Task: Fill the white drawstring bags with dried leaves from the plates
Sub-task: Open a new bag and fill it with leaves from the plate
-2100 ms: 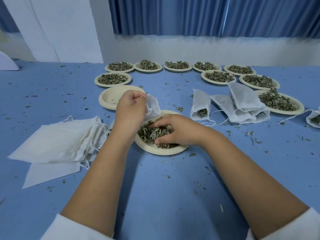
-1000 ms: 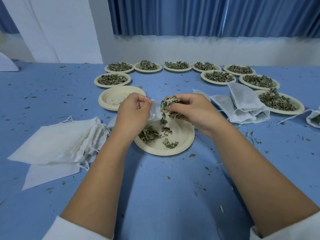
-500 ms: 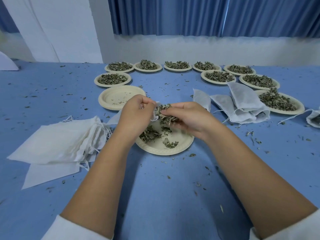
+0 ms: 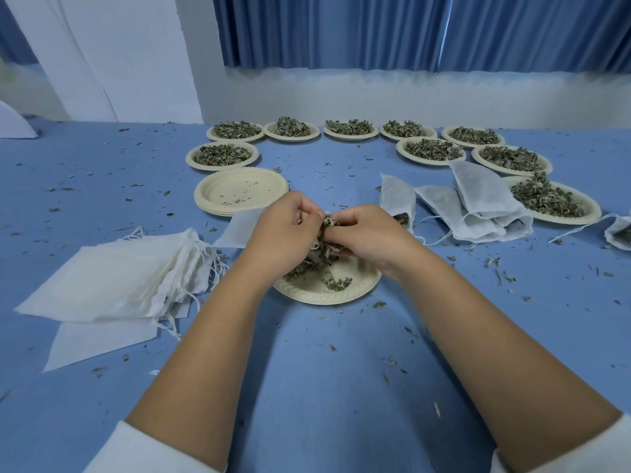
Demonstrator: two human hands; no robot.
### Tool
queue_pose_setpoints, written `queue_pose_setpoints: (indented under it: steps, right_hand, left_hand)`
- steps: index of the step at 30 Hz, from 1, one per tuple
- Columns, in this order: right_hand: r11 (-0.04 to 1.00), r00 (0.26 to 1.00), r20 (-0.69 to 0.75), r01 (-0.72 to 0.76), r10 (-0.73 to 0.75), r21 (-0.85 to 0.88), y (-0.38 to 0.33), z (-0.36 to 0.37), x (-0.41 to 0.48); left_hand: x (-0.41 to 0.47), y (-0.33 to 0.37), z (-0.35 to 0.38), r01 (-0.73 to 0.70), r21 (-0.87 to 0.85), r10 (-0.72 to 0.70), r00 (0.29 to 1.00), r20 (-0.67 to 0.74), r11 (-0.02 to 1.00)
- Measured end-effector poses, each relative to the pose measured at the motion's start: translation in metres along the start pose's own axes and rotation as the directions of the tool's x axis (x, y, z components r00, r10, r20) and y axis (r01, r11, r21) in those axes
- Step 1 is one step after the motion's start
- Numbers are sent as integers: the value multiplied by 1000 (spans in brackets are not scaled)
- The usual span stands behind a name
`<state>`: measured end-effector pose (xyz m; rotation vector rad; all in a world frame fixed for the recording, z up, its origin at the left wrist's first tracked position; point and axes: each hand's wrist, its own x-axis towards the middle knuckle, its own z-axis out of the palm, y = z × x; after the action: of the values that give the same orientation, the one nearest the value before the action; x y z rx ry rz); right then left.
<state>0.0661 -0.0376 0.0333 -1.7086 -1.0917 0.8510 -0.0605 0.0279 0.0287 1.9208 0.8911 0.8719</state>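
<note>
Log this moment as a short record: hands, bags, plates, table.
left hand: grips a white drawstring bag
right hand: pinches dried leaves, touching the left hand
plate under hands: few leaves left on it
empty plates: stacked, beyond the left hand
full plates: nine, in an arc at the back
empty bags: flat pile on the left
bags at right: heap, one shows leaves at its mouth
table: blue, strewn with leaf crumbs
</note>
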Motion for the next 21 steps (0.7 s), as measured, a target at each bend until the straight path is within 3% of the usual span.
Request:
queue_pose_setpoints:
  steps: [2, 5, 10, 12, 17, 21]
  right_hand:
    - [999, 999, 36, -34, 33, 34, -3, -2, -1]
    - [968, 991, 100, -105, 84, 229, -7, -4, 0]
    - [808, 986, 121, -163, 114, 567, -9, -2, 1]
    - [820, 990, 89, -142, 111, 555, -10, -1, 0]
    - [953, 998, -5, -60, 65, 297, -1, 2, 3]
    - [971, 997, -78, 8, 11, 239, 2, 7, 2]
  left_hand:
    - [0, -1, -1, 5, -7, -5, 1000, -12, 1000]
    - [1, -2, -1, 5, -3, -5, 999, -40, 1000]
    - [2, -2, -1, 16, -20, -17, 999, -47, 1000]
    - [2, -3, -2, 16, -15, -17, 998, -55, 1000]
    - [2, -2, -1, 18, -18, -19, 999, -49, 1000]
    - [1, -1, -2, 19, -60, -22, 998, -54, 998]
